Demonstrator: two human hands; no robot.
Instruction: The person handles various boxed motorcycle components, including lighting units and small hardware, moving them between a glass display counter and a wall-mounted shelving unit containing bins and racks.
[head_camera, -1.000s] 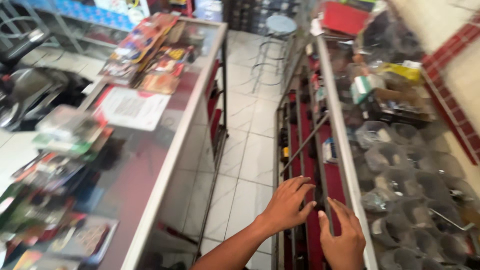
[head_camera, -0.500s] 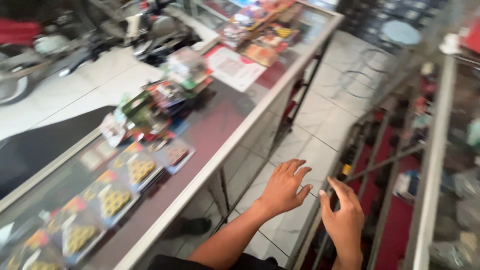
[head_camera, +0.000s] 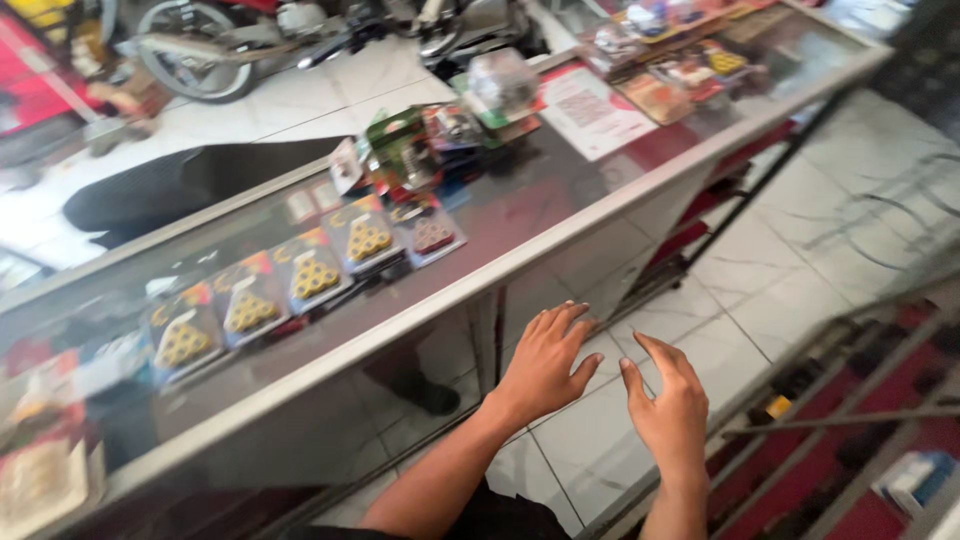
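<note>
Left hand: we find the left hand (head_camera: 545, 360) in the air over the white floor tiles (head_camera: 800, 270), just beside the glass front of the display case (head_camera: 560, 235); its fingers (head_camera: 565, 320) are spread wide and hold nothing.
Right hand: we find the right hand (head_camera: 668, 410) close beside the left, palm turned inward, fingers loosely apart and empty.
Contact: we see neither hand touching the case or any goods; the two hands are near each other but apart.
Surface: we note a long glass top with a pale metal edge, running from lower left to upper right.
Goods under the glass: we record a row of small packets (head_camera: 310, 280) showing yellow round parts, well apart from both hands.
Goods on the surface: we record a heap of packaged items (head_camera: 420, 150) near the middle and a white printed sheet (head_camera: 595, 110) beyond it.
Right side: we note red shelves (head_camera: 850, 450) with metal rails just beside the right hand; their contents are too blurred to tell.
Background: we note a motorcycle wheel (head_camera: 195, 55) on the floor beyond the case.
</note>
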